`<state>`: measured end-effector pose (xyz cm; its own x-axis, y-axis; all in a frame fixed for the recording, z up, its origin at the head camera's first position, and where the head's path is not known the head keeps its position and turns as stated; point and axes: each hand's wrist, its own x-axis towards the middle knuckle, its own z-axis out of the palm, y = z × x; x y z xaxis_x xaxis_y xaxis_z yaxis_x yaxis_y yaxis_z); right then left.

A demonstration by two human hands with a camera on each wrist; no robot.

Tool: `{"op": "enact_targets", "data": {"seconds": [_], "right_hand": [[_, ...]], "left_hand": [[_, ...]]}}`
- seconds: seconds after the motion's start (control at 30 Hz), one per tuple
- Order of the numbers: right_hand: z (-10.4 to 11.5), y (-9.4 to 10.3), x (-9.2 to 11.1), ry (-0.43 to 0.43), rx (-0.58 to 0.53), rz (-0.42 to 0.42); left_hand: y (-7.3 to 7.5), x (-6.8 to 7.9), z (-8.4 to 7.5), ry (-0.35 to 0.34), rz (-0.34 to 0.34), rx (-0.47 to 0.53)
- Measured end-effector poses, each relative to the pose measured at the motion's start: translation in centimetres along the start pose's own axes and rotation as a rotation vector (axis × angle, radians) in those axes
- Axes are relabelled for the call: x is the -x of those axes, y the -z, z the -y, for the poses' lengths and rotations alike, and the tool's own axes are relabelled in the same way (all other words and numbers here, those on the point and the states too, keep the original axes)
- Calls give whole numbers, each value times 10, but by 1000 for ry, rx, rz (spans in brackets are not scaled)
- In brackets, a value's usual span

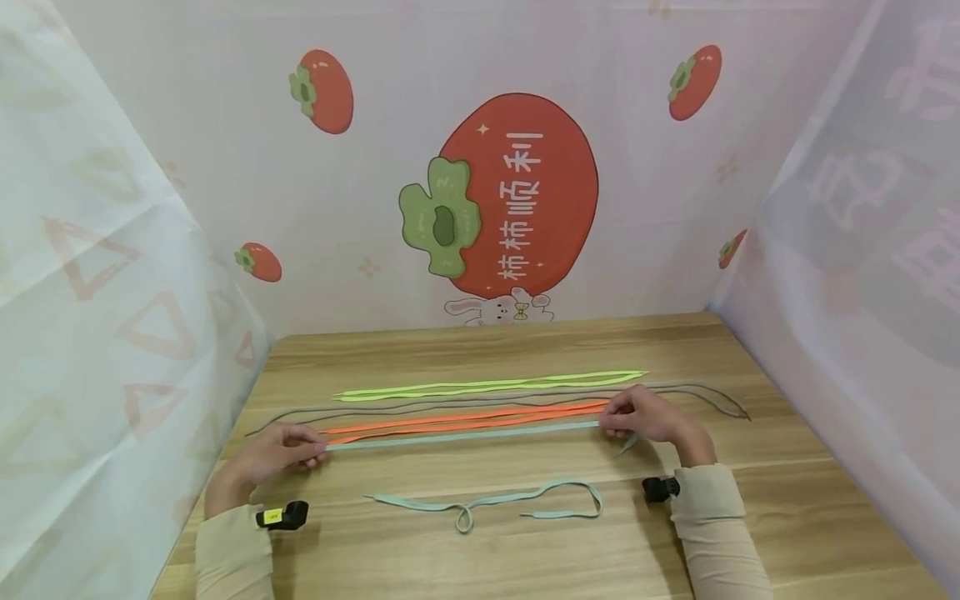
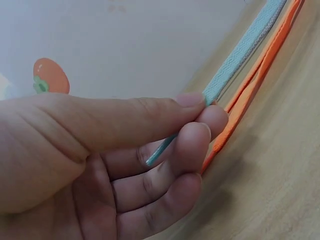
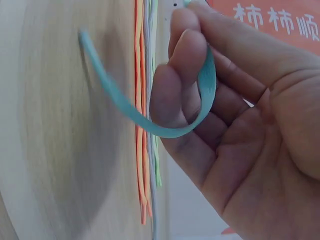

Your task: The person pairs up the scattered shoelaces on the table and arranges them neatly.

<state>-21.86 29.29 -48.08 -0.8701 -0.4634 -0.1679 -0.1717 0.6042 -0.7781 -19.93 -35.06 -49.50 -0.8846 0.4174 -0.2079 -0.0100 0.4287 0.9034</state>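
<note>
A light teal shoelace is stretched straight between both hands, just in front of the orange shoelaces. My left hand pinches it near one end; in the left wrist view the tip pokes out below the thumb. The right hand pinches the lace toward its other end, and a loose tail curves down past the fingers in the right wrist view. Closer to the person, a second teal shoelace lies on the table, bent with a small loop in it.
Behind the orange laces a grey shoelace and a yellow-green shoelace lie lengthwise on the wooden table. Printed cloth walls enclose the back and both sides.
</note>
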Motion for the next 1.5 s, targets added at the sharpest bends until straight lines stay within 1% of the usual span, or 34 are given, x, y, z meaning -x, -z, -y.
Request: {"op": "enact_targets", "data": {"seconds": [0.13,0.37,0.6,0.7,0.8,0.9,1.03,1.23,1.37,1.5], "right_hand": [[-4,5,3,-14,33,-33],[-9,13,13,-72,65,-87],[-17,22,25,-114,113,-145],[-21,25,30,-136,127,-168],[-25,28,33,-160,140,-183],[-31,29,35,-184,141,-199],[-39,30,38,-185,156,-215],[-44,30,38,-210,179,-228],[-43,29,38,-240,191,-242],[-41,28,38,-261,216,-262]], "left_hand": [[-1,-2,-1,45,-35,-25],[-3,-3,-3,49,-44,-63],[-7,-3,-6,74,-48,-52],[-7,-3,-6,63,-38,-63],[-8,-4,-6,67,-40,-74],[-9,-6,-5,85,-50,-83],[-11,-7,-3,107,-68,-107],[-15,-9,0,112,-102,-170],[-18,-11,-3,115,-144,-245],[-22,-13,-7,153,-192,-334]]}}
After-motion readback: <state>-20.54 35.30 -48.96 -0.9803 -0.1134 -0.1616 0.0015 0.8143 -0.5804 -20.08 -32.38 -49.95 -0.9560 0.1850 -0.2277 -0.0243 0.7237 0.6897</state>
